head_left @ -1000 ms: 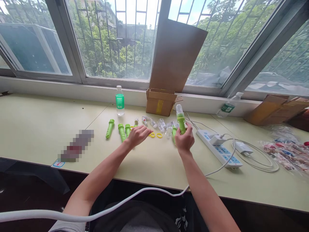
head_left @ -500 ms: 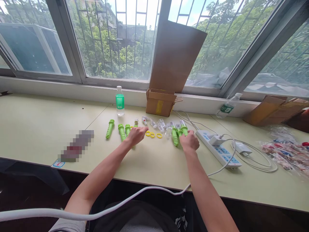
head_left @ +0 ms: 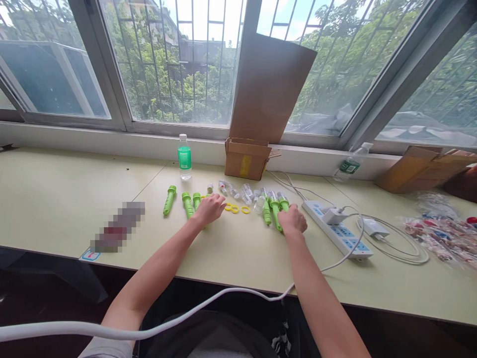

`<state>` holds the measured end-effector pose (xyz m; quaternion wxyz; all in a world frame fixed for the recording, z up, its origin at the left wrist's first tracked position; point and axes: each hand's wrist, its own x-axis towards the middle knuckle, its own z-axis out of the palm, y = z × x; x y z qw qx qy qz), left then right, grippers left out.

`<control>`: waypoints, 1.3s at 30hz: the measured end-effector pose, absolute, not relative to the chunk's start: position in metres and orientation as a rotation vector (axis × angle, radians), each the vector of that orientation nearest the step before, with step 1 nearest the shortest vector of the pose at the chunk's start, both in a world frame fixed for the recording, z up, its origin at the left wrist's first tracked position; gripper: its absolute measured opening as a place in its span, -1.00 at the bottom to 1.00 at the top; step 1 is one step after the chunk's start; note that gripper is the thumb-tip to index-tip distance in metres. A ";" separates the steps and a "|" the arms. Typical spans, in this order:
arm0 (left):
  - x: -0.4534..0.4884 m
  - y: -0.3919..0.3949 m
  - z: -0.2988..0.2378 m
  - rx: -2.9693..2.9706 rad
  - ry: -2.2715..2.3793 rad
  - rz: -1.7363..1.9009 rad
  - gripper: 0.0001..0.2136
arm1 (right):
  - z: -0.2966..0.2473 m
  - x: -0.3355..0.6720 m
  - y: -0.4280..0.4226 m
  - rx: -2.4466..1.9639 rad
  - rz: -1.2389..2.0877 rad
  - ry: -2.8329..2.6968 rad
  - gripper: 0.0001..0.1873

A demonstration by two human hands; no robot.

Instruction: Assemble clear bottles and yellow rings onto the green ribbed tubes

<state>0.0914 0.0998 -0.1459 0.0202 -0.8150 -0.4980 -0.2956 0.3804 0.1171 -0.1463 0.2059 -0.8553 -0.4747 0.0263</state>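
My right hand [head_left: 293, 219] is closed round the lower part of a green ribbed handle with a silvery clear top [head_left: 283, 203]. Two similar handles with clear tops [head_left: 275, 209] lie just left of it, side by side. My left hand [head_left: 210, 209] hovers over or rests on another green handle [head_left: 204, 227], mostly hidden beneath it; its fingers reach loosely to the right, slightly apart. Bare-topped green handles [head_left: 187, 205] lie left of that hand, one standing farther off [head_left: 170, 200]. Several yellow rings [head_left: 234, 209] lie between my hands.
Clear plastic caps [head_left: 247, 191] lie behind the rings. A water bottle [head_left: 184, 159] and a cardboard box [head_left: 246, 159] stand along the window side. To the right are a power strip [head_left: 337, 231] with cables and bagged small parts [head_left: 439, 236]. A white cable [head_left: 223, 294] crosses before me.
The handle in my right hand has come down beside its neighbours, and the middle handle there has shifted nearer to me. My left hand's fingers have loosened slightly and moved a little left.
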 end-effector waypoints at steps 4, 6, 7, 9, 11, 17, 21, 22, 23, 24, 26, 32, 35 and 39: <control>0.090 0.101 -0.147 -2.527 -1.511 -0.815 -0.81 | -0.147 0.381 0.119 -2.392 0.075 -1.327 -0.56; 0.090 0.101 -0.147 -2.540 -1.497 -0.826 -0.81 | -0.148 0.381 0.119 -2.387 0.069 -1.324 -0.55; 0.090 0.101 -0.148 -2.542 -1.496 -0.828 -0.81 | -0.148 0.381 0.119 -2.386 0.066 -1.322 -0.55; 0.090 0.101 -0.149 -2.542 -1.501 -0.810 -0.80 | -0.148 0.381 0.119 -2.383 0.064 -1.320 -0.54; 0.089 0.101 -0.151 -2.541 -1.519 -0.761 -0.77 | -0.148 0.381 0.119 -2.384 0.065 -1.326 -0.55; 0.087 0.102 -0.156 -2.506 -1.639 -0.501 -0.63 | -0.146 0.380 0.118 -2.395 0.078 -1.329 -0.60; 0.087 0.101 -0.157 -2.501 -1.648 -0.430 -0.58 | -0.146 0.379 0.118 -2.376 0.070 -1.317 -0.57; 0.087 0.101 -0.157 -2.502 -1.648 -0.422 -0.58 | -0.146 0.379 0.118 -2.369 0.066 -1.314 -0.57; 0.088 0.101 -0.157 -2.505 -1.648 -0.416 -0.57 | -0.146 0.378 0.118 -2.360 0.059 -1.311 -0.57; 0.088 0.101 -0.157 -2.508 -1.649 -0.412 -0.57 | -0.147 0.378 0.118 -2.349 0.049 -1.311 -0.57; 0.088 0.101 -0.157 -2.516 -1.645 -0.411 -0.57 | -0.148 0.377 0.118 -2.322 0.014 -1.308 -0.57; 0.089 0.100 -0.158 -2.526 -1.623 -0.444 -0.58 | -0.154 0.377 0.120 -2.234 -0.108 -1.295 -0.56; 0.090 0.100 -0.157 -2.540 -1.600 -0.476 -0.60 | -0.156 0.377 0.122 -2.209 -0.159 -1.291 -0.56; 0.092 0.098 -0.154 -2.590 -1.558 -0.563 -0.64 | -0.159 0.376 0.123 -2.157 -0.224 -1.295 -0.58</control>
